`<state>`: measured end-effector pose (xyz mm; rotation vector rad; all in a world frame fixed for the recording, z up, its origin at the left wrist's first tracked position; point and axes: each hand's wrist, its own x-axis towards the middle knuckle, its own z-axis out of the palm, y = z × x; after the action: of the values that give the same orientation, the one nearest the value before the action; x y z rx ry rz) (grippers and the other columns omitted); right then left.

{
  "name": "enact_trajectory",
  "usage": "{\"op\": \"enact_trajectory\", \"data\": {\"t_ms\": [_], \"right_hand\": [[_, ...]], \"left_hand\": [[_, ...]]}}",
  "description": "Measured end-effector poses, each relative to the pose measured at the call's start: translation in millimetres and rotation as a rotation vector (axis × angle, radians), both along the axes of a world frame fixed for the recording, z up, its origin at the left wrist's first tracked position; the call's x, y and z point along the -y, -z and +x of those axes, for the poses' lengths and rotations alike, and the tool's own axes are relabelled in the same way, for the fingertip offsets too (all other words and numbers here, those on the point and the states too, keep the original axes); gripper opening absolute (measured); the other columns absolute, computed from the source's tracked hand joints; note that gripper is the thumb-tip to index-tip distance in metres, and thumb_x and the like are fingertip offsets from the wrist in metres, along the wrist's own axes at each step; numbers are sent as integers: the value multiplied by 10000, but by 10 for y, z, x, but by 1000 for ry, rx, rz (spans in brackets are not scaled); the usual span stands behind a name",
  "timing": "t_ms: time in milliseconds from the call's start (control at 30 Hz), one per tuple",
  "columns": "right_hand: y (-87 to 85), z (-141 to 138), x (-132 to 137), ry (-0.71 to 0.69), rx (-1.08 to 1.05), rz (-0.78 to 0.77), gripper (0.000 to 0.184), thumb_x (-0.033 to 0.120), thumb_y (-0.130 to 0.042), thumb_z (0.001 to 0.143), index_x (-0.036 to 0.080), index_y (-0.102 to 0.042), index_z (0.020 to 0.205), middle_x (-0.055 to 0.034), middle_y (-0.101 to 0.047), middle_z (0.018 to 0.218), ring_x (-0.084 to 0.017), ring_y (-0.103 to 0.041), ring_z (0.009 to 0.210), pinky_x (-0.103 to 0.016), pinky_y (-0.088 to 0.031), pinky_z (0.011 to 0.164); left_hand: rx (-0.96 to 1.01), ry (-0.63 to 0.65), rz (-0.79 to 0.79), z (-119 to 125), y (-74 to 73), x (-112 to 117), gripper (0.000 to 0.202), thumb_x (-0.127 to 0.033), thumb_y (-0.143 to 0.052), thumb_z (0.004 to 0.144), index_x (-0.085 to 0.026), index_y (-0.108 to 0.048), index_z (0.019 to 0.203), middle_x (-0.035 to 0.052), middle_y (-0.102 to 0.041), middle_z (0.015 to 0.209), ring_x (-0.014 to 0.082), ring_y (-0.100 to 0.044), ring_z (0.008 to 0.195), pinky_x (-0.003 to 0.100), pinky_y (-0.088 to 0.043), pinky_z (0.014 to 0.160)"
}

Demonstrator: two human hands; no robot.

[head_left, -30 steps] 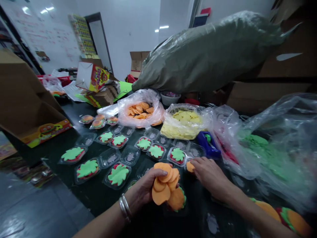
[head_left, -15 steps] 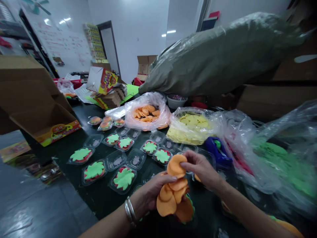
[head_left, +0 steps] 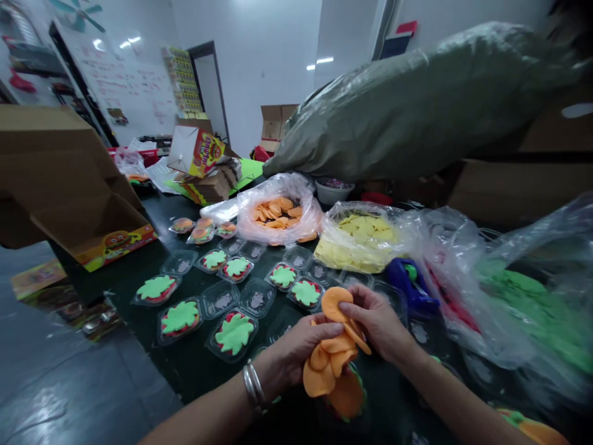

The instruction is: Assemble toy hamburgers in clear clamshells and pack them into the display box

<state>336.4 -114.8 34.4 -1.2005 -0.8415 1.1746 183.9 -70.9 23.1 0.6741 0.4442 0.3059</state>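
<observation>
My left hand (head_left: 301,346) is closed round a loose bunch of orange discs (head_left: 319,374) that fan out below its fingers. Between the thumb and fingers of my right hand (head_left: 377,318) is an orange disc (head_left: 336,304), raised at the top of the bunch. Under my hands, partly hidden, lies a tray with a larger orange round on top (head_left: 347,395). To the left sit clear plastic trays with red and green layers, among them a green leaf-shaped piece (head_left: 235,334) and another green piece (head_left: 180,317). Beside them are clear lids (head_left: 257,298).
A bag of orange discs (head_left: 278,213), a bag of yellow pieces (head_left: 365,232) and a bag of green pieces (head_left: 528,296) stand behind. A blue tape dispenser (head_left: 412,287) is right of my hands. An open cardboard box (head_left: 88,204) stands left; a large grey sack (head_left: 417,111) lies behind.
My right hand has shifted slightly right with the upper orange disc, and the discs near its fingers have spread apart. The whole view has moved slightly.
</observation>
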Motion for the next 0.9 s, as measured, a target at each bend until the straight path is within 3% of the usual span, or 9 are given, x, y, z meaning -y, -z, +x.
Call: {"op": "enact_trajectory", "data": {"t_ms": [233,367,500,633,767,900], "right_hand": [[-13,-248,-8,260,25,97,350,412,-780,633,212,-536,783,25,-560,723,-159,-546,685,-288,-470,646],[-23,-171,-85,260,67,125,338,443,-720,686,212,-527,838,5,-597,776,-175,-588,725,-306,-502,681],[48,307,-165,220,304,78,384,510,-625,723,197,-537,927,-34,-657,873,-198,-639,789,-337,-527,724],[218,707,-234,176,552,-37,286,404,-649,680,190,-556,847,-32,-670,748,-214,-646,711,-331,-514,637],[374,709,-323,127,875,-94,87,218,-615,694,212,-574,770,-11,-640,700,-204,-605,715,-339,-467,691],[344,552,-345,131,1119,-61,60,171,-584,740,198,-597,688,-115,-647,947,-303,-520,1045,-450,-365,910]], "left_hand": [[-84,-138,-4,164,-43,119,450,-185,-796,602,-119,-558,978,73,-673,791,157,-640,627,255,-520,599],[-127,-202,22,168,-110,108,327,-165,-713,625,-153,-526,893,18,-629,689,152,-603,547,282,-531,537],[-89,-161,16,-23,-172,99,246,-184,-669,671,-170,-500,849,6,-609,690,134,-582,560,264,-538,510],[-81,-157,-5,-285,-136,80,244,-195,-661,701,-175,-480,863,25,-620,736,139,-605,585,244,-536,511],[-94,-165,-25,-418,-72,42,245,-162,-657,686,-174,-479,854,32,-619,736,145,-621,598,228,-529,513],[-67,-188,-30,-471,-33,-17,230,-170,-649,688,-165,-498,862,49,-634,765,142,-616,604,241,-542,517]]}}
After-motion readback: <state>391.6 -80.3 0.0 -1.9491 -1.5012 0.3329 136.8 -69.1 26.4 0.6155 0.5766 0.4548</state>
